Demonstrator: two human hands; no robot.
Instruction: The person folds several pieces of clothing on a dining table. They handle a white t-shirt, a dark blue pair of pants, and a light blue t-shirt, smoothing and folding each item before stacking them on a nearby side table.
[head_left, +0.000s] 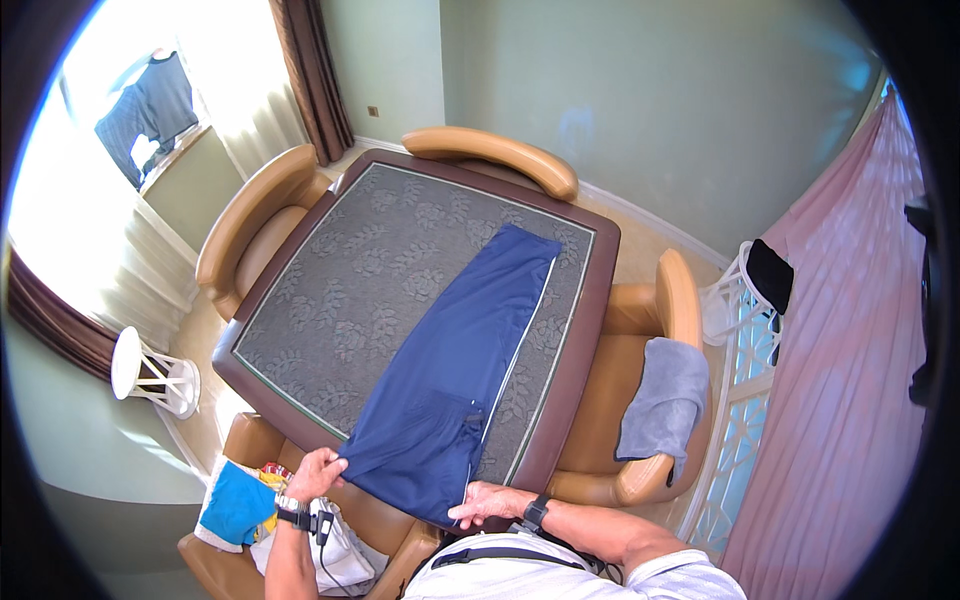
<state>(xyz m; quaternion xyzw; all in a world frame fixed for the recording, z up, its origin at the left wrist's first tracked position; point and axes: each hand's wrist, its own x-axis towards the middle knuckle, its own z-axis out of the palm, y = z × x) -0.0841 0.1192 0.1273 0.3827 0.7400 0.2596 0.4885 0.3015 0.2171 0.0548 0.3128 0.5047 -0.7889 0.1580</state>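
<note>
A pair of navy blue trousers (450, 340) lies lengthwise over the table, folded into one long strip with a thin white stripe down its right side. The waist end hangs at the near table edge. My left hand (316, 474) pinches its left corner, and my right hand (484, 504) grips the right corner by the white stripe. Both hands are closed on the cloth. Beneath the trousers is the square table (330, 290) with a grey leaf-patterned top and a dark red-brown rim.
Tan leather chairs surround the table; a grey towel (662, 400) drapes over the right chair (590, 430). Folded cloths, including a blue one (236, 505), lie on the near-left chair. White stools (165, 383) stand at both sides. Dark clothes (160, 105) hang by the window.
</note>
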